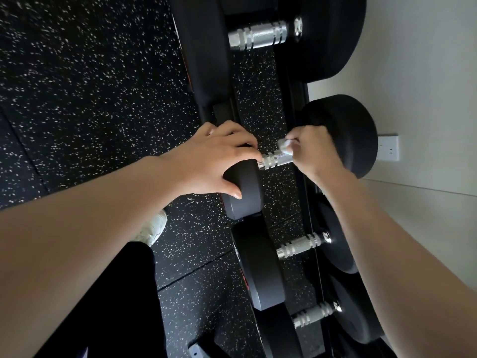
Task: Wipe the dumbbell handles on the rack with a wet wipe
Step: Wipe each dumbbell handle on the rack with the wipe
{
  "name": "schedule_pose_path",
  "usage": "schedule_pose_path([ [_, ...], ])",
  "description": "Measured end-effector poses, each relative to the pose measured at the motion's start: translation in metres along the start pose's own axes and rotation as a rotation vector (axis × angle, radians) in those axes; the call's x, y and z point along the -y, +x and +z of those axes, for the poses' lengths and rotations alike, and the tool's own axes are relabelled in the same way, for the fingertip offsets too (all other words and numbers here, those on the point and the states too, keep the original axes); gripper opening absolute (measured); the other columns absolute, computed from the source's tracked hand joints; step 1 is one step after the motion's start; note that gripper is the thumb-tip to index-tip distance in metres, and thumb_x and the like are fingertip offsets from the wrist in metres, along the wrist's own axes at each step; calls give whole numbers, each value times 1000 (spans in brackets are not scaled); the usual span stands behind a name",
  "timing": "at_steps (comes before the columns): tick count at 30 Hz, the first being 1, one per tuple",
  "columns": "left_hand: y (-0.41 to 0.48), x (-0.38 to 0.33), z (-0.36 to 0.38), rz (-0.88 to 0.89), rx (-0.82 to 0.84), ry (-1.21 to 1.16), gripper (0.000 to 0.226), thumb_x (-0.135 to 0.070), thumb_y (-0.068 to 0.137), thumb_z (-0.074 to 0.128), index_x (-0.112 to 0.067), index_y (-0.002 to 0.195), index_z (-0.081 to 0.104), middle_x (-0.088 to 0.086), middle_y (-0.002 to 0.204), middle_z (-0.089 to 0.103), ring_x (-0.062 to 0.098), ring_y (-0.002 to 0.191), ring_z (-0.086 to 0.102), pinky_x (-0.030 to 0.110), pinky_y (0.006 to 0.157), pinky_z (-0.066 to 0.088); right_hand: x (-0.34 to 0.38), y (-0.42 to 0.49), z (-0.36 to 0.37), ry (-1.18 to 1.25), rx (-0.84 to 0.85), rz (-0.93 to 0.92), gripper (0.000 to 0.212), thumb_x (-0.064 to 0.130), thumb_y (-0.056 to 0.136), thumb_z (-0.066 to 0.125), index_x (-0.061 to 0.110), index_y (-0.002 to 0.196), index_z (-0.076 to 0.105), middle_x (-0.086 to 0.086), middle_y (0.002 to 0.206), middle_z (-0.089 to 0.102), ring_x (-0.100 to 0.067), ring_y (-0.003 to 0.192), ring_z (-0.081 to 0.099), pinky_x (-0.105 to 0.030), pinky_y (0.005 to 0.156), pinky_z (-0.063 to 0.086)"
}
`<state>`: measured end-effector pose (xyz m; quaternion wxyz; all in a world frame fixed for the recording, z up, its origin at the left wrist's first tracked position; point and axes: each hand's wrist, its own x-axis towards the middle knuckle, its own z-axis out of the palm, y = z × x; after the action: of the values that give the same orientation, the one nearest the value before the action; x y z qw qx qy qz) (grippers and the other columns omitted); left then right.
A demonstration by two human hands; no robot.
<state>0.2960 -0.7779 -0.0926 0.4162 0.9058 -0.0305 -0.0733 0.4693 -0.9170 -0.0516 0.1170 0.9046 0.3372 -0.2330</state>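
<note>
Several black dumbbells with silver knurled handles lie across a black rack (300, 99). My left hand (214, 161) grips the near head (245, 195) of the middle dumbbell, fingers curled over its rim. My right hand (312, 151) holds a small white wet wipe (285, 147) wrapped round the far part of that dumbbell's handle (272, 159); the near part of the handle shows bare. The far head (346, 133) sits behind my right hand. A larger dumbbell handle (258, 36) lies above, and two more handles (300, 245) (315, 313) lie below.
Black rubber floor with white specks (90, 86) spreads to the left and under the rack. A pale wall (418, 73) with a white socket (388, 148) runs along the right. My white shoe (154, 228) and dark trouser leg (116, 306) are at the lower left.
</note>
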Motion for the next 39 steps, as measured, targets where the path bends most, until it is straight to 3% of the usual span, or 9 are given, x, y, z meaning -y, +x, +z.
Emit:
schedule_pose_path([
  [5,-1,-2,0,7,-32,14,72,-46,68,76,-35,133,46,-12,139,39,12,130,22,36,97,22,23,-6,17,196,110,-97,16,10,88,57,13,83,72,-11,83,68,-23,73,63,-36,63,53],
  [7,-1,-4,-1,-3,-17,32,72,-46,69,76,-34,134,45,-12,140,39,12,131,22,35,97,21,20,-6,20,240,99,-83,17,8,87,56,13,81,71,-11,81,68,-23,73,64,-40,66,55],
  [10,-1,-9,-4,-26,16,78,71,-48,73,72,-32,136,44,-11,142,36,12,133,20,37,102,24,12,-9,19,273,-1,-23,18,1,85,54,8,84,71,-11,84,68,-23,76,63,-35,69,51],
  [15,6,-21,-22,-56,87,156,70,-53,82,59,-28,143,36,-7,147,32,14,136,20,37,107,22,11,-19,4,624,-239,182,20,2,88,58,8,103,70,-5,98,69,-11,81,57,-9,69,37],
  [19,17,-16,-60,-22,-36,270,68,-46,79,67,-21,138,45,2,142,42,23,133,33,45,104,30,24,-10,-7,884,-360,296,18,6,86,63,12,102,70,-2,96,69,-7,78,58,0,66,40],
  [26,48,31,-130,-5,-139,410,69,-42,70,74,-17,131,53,5,133,51,27,124,39,50,96,35,60,35,-31,1213,-600,551,15,7,84,64,14,96,70,1,91,69,-6,79,62,-3,65,43],
  [33,51,84,-161,15,-9,367,74,-47,65,76,-19,129,53,3,130,52,25,123,40,48,94,36,106,86,-46,1408,-763,890,14,5,85,64,9,98,68,-4,94,66,1,72,56,1,59,41],
  [39,56,113,-176,133,72,335,69,-50,68,68,-18,127,54,1,128,52,22,120,40,46,90,41,131,133,-52,1511,-961,1148,13,2,83,67,12,91,66,-9,95,69,-9,79,62,-4,59,46],
])
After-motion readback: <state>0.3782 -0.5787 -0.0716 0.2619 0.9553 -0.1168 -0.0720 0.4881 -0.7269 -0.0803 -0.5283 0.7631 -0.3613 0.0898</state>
